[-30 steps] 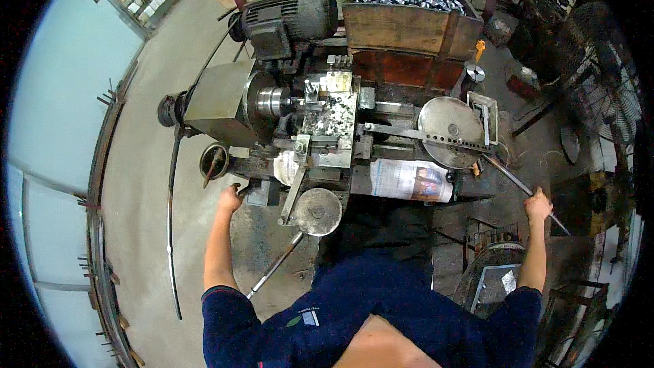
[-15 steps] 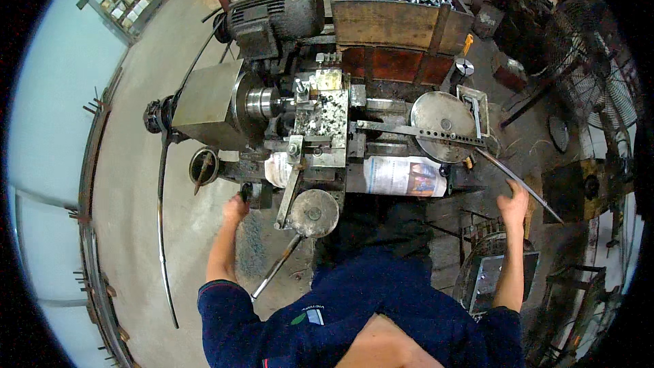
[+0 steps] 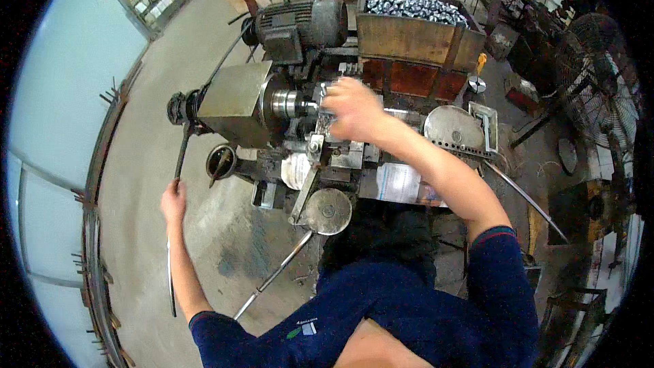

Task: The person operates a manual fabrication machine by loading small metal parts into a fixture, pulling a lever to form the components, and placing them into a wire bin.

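Observation:
On the left, my left hand (image 3: 174, 202) is closed round a long metal lever (image 3: 172, 279) that hangs down from the lathe's rear end. My right hand (image 3: 354, 110) is over the middle of the lathe, fingers curled by the tool post and slightly blurred; what is in them, if anything, is hidden. Just left of those fingers is the shiny round chuck (image 3: 285, 103), in front of the boxy metal headstock (image 3: 235, 102). The right hand and forearm cover much of the slide. Nearer me is a round disc (image 3: 328, 211) with a rod handle (image 3: 272, 279).
A large bin (image 3: 409, 31) full of small shiny metal parts stands behind the lathe, beside a dark motor (image 3: 300, 24). Right are a larger disc (image 3: 453, 128), a slanting rod (image 3: 528, 197) and a fan (image 3: 599, 75). A dark pot (image 3: 221, 162) sits at the front left.
My left hand has gone from beside the small dark box to the long lever on the left. My right hand has left the right-hand rod and reached over the tool post. The view has shifted slightly.

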A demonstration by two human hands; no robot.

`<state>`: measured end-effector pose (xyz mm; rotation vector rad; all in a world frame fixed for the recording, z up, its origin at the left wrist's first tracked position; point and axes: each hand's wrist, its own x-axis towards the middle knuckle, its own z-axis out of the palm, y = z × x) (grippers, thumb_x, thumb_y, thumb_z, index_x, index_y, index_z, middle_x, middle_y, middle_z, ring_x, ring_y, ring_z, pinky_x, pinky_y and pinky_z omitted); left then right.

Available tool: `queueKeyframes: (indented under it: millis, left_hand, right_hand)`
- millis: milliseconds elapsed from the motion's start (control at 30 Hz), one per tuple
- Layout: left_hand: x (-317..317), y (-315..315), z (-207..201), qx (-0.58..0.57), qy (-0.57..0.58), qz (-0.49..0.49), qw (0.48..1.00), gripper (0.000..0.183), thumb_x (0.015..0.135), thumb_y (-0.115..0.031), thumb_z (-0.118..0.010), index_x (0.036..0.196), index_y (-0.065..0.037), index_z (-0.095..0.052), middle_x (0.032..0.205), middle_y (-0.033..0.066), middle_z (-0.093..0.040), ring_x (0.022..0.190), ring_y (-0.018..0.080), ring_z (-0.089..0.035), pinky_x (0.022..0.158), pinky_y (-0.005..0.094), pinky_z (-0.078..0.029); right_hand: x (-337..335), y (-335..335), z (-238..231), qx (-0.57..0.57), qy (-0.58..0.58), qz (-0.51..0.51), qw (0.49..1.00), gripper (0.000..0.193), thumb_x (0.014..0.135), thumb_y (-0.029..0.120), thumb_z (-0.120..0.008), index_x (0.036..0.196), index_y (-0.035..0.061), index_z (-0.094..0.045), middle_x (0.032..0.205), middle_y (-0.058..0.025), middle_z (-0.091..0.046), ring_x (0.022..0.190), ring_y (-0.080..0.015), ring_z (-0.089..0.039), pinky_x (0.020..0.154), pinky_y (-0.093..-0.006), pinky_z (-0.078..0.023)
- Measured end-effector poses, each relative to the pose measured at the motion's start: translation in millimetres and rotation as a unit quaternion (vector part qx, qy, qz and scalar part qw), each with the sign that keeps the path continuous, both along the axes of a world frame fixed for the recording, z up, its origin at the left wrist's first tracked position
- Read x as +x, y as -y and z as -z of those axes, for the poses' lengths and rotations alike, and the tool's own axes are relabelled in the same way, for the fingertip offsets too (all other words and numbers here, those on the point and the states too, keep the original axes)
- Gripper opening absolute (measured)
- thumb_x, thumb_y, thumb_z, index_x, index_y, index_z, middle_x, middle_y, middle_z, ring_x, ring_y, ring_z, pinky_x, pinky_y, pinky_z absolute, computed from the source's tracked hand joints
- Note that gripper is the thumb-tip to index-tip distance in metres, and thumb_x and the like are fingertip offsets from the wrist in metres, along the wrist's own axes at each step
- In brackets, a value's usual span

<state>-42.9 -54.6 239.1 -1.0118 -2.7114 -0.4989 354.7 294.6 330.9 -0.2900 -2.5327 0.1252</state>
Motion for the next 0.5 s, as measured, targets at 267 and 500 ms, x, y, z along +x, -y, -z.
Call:
queueKeyframes:
  millis: [267, 500]
  left_hand:
    - [32.7, 70.0, 39.9, -0.01, 0.115, -0.218, 0.969, 0.055, 0.084, -0.056, -0.04, 0.081, -0.006, -0.063, 0.08, 0.0175, -0.063, 0.079, 0.0364, -0.059, 0.07, 0.0446, -0.044]
    - [94.0, 64.1, 33.3, 0.016, 0.077, -0.142, 0.987, 0.04, 0.075, -0.037, -0.061, 0.075, 0.003, -0.055, 0.06, 0.0163, -0.058, 0.058, 0.0322, -0.06, 0.055, 0.039, -0.046]
  right_hand:
    - [-94.4, -2.2, 15.5, 0.034, 0.357, 0.052, 0.932, 0.032, 0.06, 0.028, -0.067, 0.089, 0.0142, -0.067, 0.093, -0.0068, -0.064, 0.094, -0.0254, -0.057, 0.097, -0.0482, -0.028]
    - [-87.8, 4.3, 16.2, 0.08, 0.309, 0.059, 0.946, 0.031, 0.066, 0.027, -0.06, 0.092, 0.011, -0.066, 0.094, -0.01, -0.063, 0.095, -0.0278, -0.056, 0.099, -0.0456, -0.028]
